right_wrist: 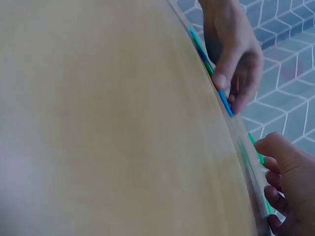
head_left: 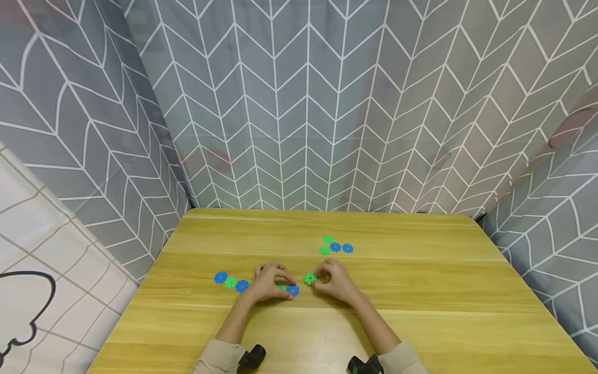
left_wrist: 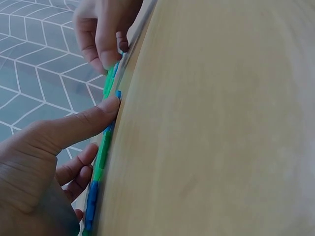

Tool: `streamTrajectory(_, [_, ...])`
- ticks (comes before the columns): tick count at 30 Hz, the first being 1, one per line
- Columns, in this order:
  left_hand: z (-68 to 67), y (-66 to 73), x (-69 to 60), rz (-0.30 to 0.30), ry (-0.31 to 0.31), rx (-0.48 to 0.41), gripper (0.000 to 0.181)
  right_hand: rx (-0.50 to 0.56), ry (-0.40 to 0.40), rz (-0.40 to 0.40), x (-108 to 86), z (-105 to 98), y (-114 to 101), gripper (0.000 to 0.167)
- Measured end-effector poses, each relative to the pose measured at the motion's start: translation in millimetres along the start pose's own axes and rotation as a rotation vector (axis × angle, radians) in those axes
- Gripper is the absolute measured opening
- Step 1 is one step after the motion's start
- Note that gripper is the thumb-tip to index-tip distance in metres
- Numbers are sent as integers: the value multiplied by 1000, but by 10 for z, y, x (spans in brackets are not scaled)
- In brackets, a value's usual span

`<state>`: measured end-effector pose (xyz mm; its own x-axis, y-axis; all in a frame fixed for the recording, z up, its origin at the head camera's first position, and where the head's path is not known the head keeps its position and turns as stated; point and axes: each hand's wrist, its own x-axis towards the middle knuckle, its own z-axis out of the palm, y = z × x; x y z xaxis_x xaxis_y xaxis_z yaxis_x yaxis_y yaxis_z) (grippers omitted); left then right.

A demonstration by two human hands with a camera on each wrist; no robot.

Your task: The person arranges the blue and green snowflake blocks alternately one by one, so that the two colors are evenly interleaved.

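Note:
A row of flat, notched plastic discs lies on the table, blue and green by turns, with its middle hidden under my left hand point(head_left: 268, 283). That hand's thumb and index finger pinch the blue disc point(head_left: 293, 290) at the row's right end. Next to it a green disc point(head_left: 282, 287) shows between the fingers. On the far side of the hand the row goes on with a blue disc point(head_left: 242, 286), a green disc point(head_left: 231, 282) and another blue disc point(head_left: 220, 277). My right hand point(head_left: 335, 280) pinches a separate green disc point(head_left: 310, 279), a small gap from the row's end.
Beyond the hands lies a small group of discs: two green discs point(head_left: 325, 250) and two blue discs point(head_left: 348, 248). The wooden table point(head_left: 420, 280) ends at a grey patterned curtain point(head_left: 317, 130) at the back. Dark wrist devices point(head_left: 252, 357) sit at both cuffs.

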<state>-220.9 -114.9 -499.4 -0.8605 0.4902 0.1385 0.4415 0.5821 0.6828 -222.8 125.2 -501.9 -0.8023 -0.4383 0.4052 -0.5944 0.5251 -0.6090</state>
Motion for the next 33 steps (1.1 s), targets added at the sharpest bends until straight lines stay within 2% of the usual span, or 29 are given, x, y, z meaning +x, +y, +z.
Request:
streamTrajectory(3, [-6, 4, -2, -6, 1, 1, 25, -33, -12, -26, -45, 31, -49, 13])
streamTrajectory(6, [-9, 12, -3, -10, 2, 1, 25, -58, -23, -18, -84, 59, -93, 13])
streamTrajectory(11, [-5, 10, 8, -1, 4, 13, 25, -39, -34, 25, -135, 86, -141, 13])
streamTrajectory(19, [0, -3, 7, 9, 13, 23, 25, -33, -42, 36, -166, 97, -176, 12])
streamTrajectory(28, [6, -7, -1, 6, 3, 19, 25, -27, -15, 11, -202, 110, -168, 14])
streamTrajectory(33, [6, -8, -2, 8, 5, 22, 25, 18, 37, -19, -195, 77, -119, 16])
